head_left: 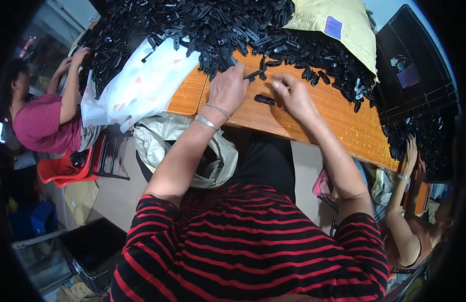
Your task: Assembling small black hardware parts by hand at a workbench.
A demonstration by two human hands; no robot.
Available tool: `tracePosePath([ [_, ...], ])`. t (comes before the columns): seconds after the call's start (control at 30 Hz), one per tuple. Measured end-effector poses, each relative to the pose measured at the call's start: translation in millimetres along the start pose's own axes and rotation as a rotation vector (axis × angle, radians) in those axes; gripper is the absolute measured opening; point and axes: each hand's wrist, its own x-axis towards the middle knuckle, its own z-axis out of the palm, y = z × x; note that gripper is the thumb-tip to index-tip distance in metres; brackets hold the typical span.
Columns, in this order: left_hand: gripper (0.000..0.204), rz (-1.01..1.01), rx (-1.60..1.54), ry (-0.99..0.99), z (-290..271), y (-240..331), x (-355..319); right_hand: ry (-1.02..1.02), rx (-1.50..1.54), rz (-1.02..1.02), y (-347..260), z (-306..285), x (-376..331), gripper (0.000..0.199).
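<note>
My left hand [229, 88] is closed, its fingertips on a small black plastic clip-like part [253, 75] that points to the right over the wooden table. Just right of it, my right hand [295, 98] hovers with loosely curled fingers, thumb and forefinger apart and nothing visible between them. Below the fingers of that hand, another black part [264, 99] lies on the table. One more small black piece [263, 68] sits at the near edge of the pile, close to the tip of the held one. The palm side of my left hand is hidden.
A big heap of black parts [192, 25] covers the far side of the wooden table [338, 123]. White patterned plastic [147, 80] lies at left, a tan sack [338, 25] at far right. An open woven sack [223, 161] is below the edge. Co-workers sit on both sides.
</note>
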Motion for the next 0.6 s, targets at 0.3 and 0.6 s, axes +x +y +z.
tracePosePath([
  [0.3,0.018,-0.133,-1.067,-0.253,3,-1,-6,-0.099,0.483,0.261,-13,-6,-11,0.015],
  [0.6,0.018,-0.249,-0.865,-0.279,14,-2,-7,0.004,0.597,0.348,-4,12,-24,0.013],
])
